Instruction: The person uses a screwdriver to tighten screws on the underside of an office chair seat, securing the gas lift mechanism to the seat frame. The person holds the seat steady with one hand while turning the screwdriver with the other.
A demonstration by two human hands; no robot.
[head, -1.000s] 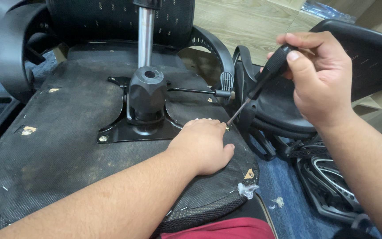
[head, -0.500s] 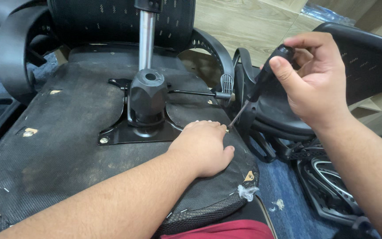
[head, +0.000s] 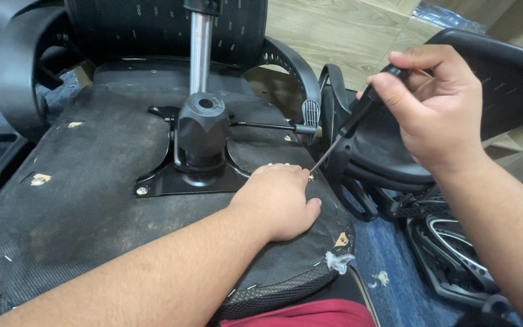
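Observation:
An upturned office chair seat (head: 92, 200), covered in dusty black fabric, lies in front of me. My left hand (head: 276, 200) rests flat on its right side, fingers curled at a small screw (head: 312, 177). My right hand (head: 437, 109) grips the black handle of a screwdriver (head: 349, 130), whose thin shaft slants down to that screw beside my left fingertips. A black mechanism housing (head: 200, 130) with a chrome gas cylinder (head: 201, 54) stands on a metal plate (head: 183, 178) in the seat's middle.
A thin lever (head: 273, 127) sticks out right from the mechanism. A curved armrest (head: 13, 66) sits at the left, the mesh backrest (head: 164, 27) behind. More black chair parts (head: 455, 254) lie on blue carpet at right. Wooden flooring is beyond.
My right hand has twisted on the screwdriver handle and shifted slightly; the tip stays at the screw. My left hand has not moved.

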